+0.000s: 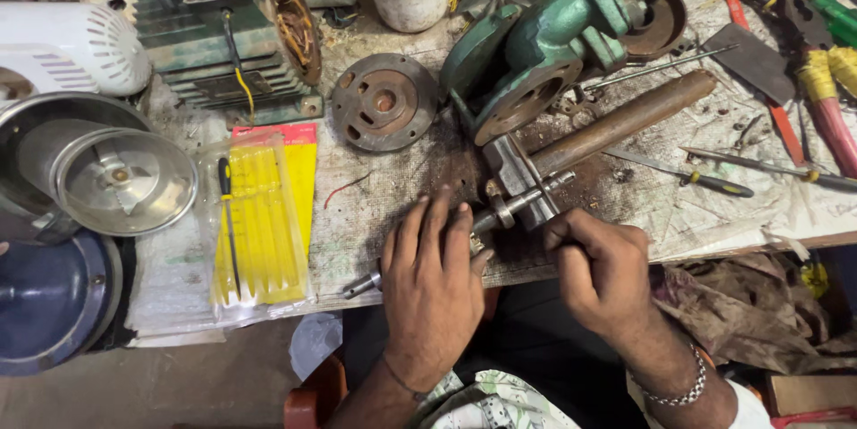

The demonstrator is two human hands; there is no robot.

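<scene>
1. Left hand [433, 282] lies flat, palm down, fingers spread, pressing a thin grey metal shaft [486, 219] onto the paper-covered workbench [384, 197].
2. Right hand [598, 268] clenched around a slim tool; its tip is hidden.
3. Shaft runs from the near bench edge up to a grey metal hammer head [518, 174] with a brown wooden handle [625, 121].
4. Green cast pump housing [553, 36] behind; rusty round metal flange [384, 103] left of it; yellow packet of small tools [263, 224] far left.
</scene>
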